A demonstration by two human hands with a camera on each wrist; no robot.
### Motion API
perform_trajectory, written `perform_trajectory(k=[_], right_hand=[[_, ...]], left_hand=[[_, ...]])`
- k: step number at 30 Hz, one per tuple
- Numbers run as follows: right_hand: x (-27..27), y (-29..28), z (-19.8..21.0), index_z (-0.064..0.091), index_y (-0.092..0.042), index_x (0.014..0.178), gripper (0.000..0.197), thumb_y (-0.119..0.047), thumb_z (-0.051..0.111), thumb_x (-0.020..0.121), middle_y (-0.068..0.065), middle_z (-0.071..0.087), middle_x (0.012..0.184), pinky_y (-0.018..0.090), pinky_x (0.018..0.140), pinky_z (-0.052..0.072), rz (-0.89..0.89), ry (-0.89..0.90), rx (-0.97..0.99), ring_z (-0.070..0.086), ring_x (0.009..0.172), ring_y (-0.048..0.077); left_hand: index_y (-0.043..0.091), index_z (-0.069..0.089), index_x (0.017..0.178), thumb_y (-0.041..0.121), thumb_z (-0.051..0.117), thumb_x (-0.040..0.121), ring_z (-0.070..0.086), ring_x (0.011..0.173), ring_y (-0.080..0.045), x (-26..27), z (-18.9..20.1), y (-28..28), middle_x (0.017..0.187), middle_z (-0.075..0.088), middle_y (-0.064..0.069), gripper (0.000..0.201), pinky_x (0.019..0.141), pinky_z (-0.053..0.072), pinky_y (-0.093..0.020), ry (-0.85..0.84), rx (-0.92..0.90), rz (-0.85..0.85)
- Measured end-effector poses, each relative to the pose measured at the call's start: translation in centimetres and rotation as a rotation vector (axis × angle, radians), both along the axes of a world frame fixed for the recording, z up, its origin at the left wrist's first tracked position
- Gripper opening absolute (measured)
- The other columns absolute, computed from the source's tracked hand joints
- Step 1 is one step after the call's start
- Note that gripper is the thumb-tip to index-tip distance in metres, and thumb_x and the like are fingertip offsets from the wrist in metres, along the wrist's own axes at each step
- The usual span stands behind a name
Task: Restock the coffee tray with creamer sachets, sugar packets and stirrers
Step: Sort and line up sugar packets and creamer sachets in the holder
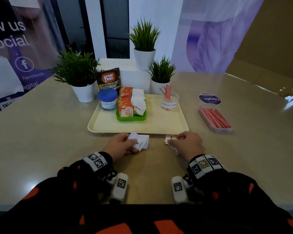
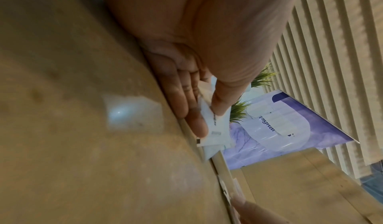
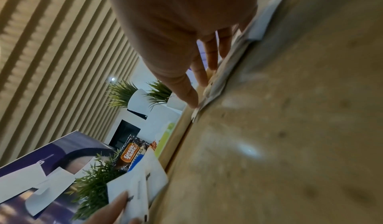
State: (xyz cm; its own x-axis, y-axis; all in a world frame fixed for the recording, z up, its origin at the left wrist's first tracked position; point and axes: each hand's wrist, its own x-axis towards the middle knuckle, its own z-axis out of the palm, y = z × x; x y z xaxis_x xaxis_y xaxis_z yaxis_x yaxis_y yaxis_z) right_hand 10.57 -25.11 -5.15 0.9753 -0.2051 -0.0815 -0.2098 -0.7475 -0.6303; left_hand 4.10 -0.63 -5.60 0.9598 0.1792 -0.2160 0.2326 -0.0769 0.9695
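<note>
While the left hand [image 1: 123,145] grips gathered sugar packets [image 1: 139,141] just before the tray [image 1: 139,127], the right hand's [image 1: 189,143] fingers should pinch the loose ones [image 1: 170,141] squarely.

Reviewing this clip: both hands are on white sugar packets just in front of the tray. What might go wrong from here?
1. The left hand holds several sugar packets in a loose fan; one may slip out on the way to the green bin.
2. The right hand is working at flat packets lying on the table; its fingers may slide them instead of lifting.
3. The bin's sugar row already looks full, so added packets could spill onto the tray.
</note>
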Motion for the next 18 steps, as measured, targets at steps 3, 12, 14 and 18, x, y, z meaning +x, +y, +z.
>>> perform_trajectory(k=[3,12,14,18], right_hand=[[-0.7,0.4,0.4,0.069,-0.036,0.107,0.049,-0.060,0.082,0.066,-0.001,0.053,0.125,0.044,0.103,0.037,0.062,0.033,-0.096,0.045,0.127,0.027],[-2.3,2.2,1.3,0.067,-0.041,0.094,0.046,-0.066,0.082,0.058,-0.004,0.048,0.126,0.054,0.116,0.022,0.219,0.060,-0.185,0.036,0.133,0.027],[-2.6,2.5,1.1,0.067,-0.040,0.087,0.046,-0.068,0.083,0.054,-0.006,0.048,0.120,0.055,0.117,0.021,0.248,0.048,-0.163,0.035,0.132,0.025],[-3.0,3.2,0.9,0.070,-0.035,0.086,0.036,-0.058,0.086,0.063,-0.006,0.049,0.111,0.040,0.105,0.036,0.315,-0.017,-0.087,0.041,0.125,0.024]], left_hand=[[0.012,0.065,0.109,0.016,0.066,0.095,0.072,0.075,-0.016,0.0,0.0,0.1,0.084,0.074,-0.006,0.015,0.073,0.059,-0.029,0.004,-0.021,0.002],[0.010,0.071,0.108,0.013,0.066,0.095,0.066,0.068,-0.009,-0.3,-0.1,0.5,0.085,0.069,-0.009,0.015,0.061,0.056,-0.020,-0.008,-0.022,-0.023],[0.011,0.068,0.108,0.013,0.063,0.097,0.067,0.064,-0.010,-0.3,0.0,0.4,0.084,0.069,-0.009,0.012,0.060,0.057,-0.022,-0.010,-0.068,-0.015],[0.013,0.060,0.116,0.019,0.057,0.101,0.071,0.063,-0.016,-0.1,0.2,0.4,0.094,0.071,-0.013,0.016,0.056,0.058,-0.024,0.019,-0.119,0.003]])
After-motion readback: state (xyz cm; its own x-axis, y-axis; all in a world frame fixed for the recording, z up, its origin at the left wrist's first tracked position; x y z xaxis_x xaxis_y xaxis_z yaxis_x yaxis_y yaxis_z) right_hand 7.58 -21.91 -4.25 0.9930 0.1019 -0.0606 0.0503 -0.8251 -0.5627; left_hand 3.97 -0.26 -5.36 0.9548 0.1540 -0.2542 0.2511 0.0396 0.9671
